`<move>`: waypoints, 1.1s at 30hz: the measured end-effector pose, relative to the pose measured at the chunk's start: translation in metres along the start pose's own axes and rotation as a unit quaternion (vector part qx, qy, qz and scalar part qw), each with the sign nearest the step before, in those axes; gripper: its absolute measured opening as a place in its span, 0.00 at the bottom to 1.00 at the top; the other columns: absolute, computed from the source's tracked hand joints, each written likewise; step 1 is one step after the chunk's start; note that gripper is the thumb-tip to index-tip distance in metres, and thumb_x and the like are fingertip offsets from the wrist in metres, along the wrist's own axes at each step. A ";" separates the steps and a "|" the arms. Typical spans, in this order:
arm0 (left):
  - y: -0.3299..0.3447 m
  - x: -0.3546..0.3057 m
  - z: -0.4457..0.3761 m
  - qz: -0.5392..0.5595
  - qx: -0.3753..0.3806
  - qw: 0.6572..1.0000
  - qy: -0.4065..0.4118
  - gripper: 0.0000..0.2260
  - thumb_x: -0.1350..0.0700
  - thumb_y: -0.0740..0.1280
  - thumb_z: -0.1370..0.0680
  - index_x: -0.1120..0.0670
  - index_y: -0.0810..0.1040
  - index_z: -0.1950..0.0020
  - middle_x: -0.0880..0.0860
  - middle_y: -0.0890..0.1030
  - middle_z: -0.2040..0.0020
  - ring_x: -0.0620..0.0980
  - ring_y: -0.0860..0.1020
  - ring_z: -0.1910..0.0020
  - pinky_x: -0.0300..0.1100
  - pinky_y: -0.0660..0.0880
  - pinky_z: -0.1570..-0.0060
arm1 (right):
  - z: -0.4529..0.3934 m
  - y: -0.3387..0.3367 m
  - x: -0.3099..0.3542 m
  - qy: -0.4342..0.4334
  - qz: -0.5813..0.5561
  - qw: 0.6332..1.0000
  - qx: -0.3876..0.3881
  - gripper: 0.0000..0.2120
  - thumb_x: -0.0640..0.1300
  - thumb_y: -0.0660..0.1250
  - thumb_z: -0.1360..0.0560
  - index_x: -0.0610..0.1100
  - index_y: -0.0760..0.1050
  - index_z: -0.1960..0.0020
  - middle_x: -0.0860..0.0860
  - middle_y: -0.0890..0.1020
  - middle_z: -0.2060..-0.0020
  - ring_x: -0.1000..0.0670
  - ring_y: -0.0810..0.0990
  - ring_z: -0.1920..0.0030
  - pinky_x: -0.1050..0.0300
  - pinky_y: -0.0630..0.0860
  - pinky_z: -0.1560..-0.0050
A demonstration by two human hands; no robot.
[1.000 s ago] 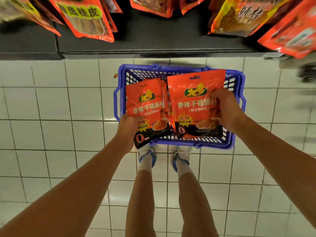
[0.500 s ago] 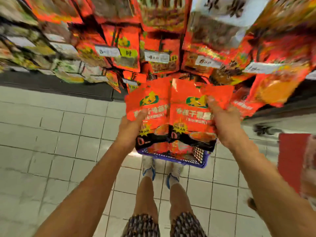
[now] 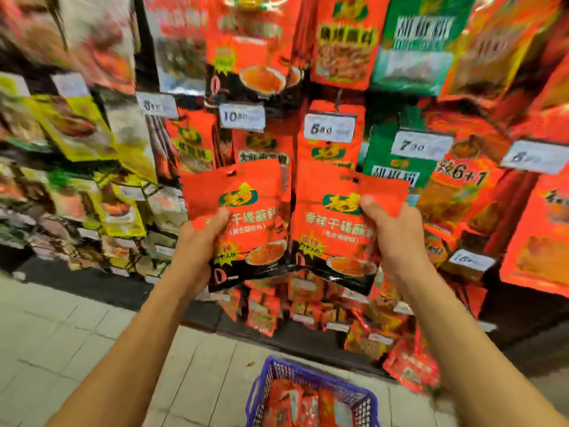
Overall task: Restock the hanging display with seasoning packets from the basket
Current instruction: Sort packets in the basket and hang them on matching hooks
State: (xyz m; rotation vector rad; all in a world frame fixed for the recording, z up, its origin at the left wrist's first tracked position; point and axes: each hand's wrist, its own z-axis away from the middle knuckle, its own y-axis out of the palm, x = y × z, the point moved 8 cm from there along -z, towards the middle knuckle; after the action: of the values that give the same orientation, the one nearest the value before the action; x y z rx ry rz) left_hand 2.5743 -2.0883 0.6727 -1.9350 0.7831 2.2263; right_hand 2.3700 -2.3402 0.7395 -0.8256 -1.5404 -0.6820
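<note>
My left hand [image 3: 197, 241] grips a red and black seasoning packet [image 3: 246, 217] by its left edge, thumb across the front. My right hand [image 3: 391, 232] grips a second, matching packet [image 3: 332, 229] by its right side. Both packets are held upright, side by side, in front of the hanging display [image 3: 326, 124], level with its middle rows. The blue basket [image 3: 264, 380] stands on the floor below my arms, with more red packets [image 3: 295, 405] inside.
Rows of hanging packets fill the display, red and green to the right, yellow and mixed to the left. White price tags [image 3: 328, 128] hang from the hooks. Smaller packets [image 3: 363, 322] hang low near the floor. Pale floor tiles [image 3: 61, 334] lie at the lower left.
Both hands have lifted the two packets up from the basket to the display's middle rows. The view has tilted up from the floor to the display, and the basket now sits at the bottom edge.
</note>
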 end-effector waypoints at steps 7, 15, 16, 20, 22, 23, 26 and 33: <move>-0.008 -0.128 -0.040 -0.021 0.051 0.994 0.089 0.13 0.49 0.77 0.30 0.51 0.86 0.47 0.56 0.87 0.49 0.53 0.86 0.53 0.53 0.82 0.48 | -0.026 0.059 0.102 -0.095 0.012 0.995 -0.025 0.08 0.66 0.70 0.32 0.65 0.83 0.61 0.58 0.86 0.68 0.56 0.84 0.67 0.58 0.80 0.67; -0.027 -0.231 -0.086 -0.034 0.074 0.979 0.186 0.06 0.59 0.76 0.28 0.50 0.86 0.53 0.53 0.87 0.54 0.53 0.85 0.57 0.50 0.80 0.51 | -0.078 0.117 0.183 -0.144 0.020 0.987 -0.065 0.14 0.59 0.71 0.31 0.48 0.82 0.62 0.54 0.85 0.68 0.48 0.82 0.65 0.45 0.80 0.57; -0.026 -0.239 -0.091 -0.038 0.077 0.978 0.190 0.07 0.61 0.76 0.28 0.51 0.85 0.53 0.55 0.87 0.53 0.55 0.84 0.55 0.53 0.80 0.48 | -0.085 0.125 0.190 -0.141 0.018 0.988 -0.064 0.14 0.58 0.71 0.29 0.47 0.81 0.60 0.51 0.85 0.64 0.45 0.83 0.62 0.43 0.80 0.55; -0.014 -0.253 -0.112 -0.041 0.090 0.979 0.177 0.05 0.62 0.74 0.25 0.54 0.84 0.51 0.56 0.87 0.55 0.56 0.86 0.59 0.55 0.82 0.50 | -0.106 0.158 0.204 -0.117 -0.008 0.990 -0.073 0.09 0.52 0.74 0.26 0.47 0.79 0.57 0.46 0.86 0.58 0.41 0.86 0.56 0.42 0.83 0.54; 0.000 -0.256 -0.120 -0.038 0.107 0.979 0.172 0.07 0.57 0.74 0.24 0.55 0.83 0.46 0.56 0.88 0.53 0.57 0.86 0.56 0.55 0.83 0.51 | -0.115 0.174 0.207 -0.096 -0.019 0.993 -0.063 0.09 0.51 0.75 0.26 0.46 0.79 0.57 0.44 0.87 0.57 0.42 0.87 0.57 0.42 0.84 0.54; 0.008 -0.257 -0.123 -0.037 0.116 0.978 0.171 0.09 0.54 0.74 0.24 0.55 0.83 0.45 0.57 0.88 0.52 0.57 0.86 0.54 0.54 0.83 0.51 | -0.118 0.181 0.209 -0.082 -0.029 0.995 -0.053 0.10 0.52 0.75 0.27 0.46 0.79 0.57 0.43 0.87 0.57 0.42 0.87 0.58 0.41 0.84 0.54; 0.024 -0.258 -0.131 -0.050 0.121 0.977 0.168 0.14 0.46 0.73 0.24 0.54 0.83 0.45 0.55 0.88 0.52 0.57 0.86 0.52 0.53 0.82 0.50 | -0.127 0.191 0.213 -0.057 -0.053 0.996 -0.050 0.11 0.53 0.74 0.26 0.45 0.80 0.54 0.45 0.87 0.56 0.42 0.86 0.56 0.39 0.84 0.50; 0.036 -0.254 -0.148 -0.069 0.121 0.977 0.165 0.18 0.46 0.73 0.23 0.56 0.80 0.39 0.53 0.88 0.53 0.53 0.87 0.54 0.51 0.83 0.53 | -0.142 0.194 0.215 -0.053 -0.044 0.995 -0.066 0.13 0.55 0.73 0.25 0.45 0.80 0.51 0.45 0.87 0.55 0.41 0.86 0.53 0.37 0.82 0.45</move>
State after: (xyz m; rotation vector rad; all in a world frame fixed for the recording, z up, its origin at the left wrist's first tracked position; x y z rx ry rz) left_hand 2.7428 -2.1169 0.9149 -2.1837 0.8790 1.6675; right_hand 2.5996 -2.3164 0.9649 -0.9080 -1.6486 -0.8227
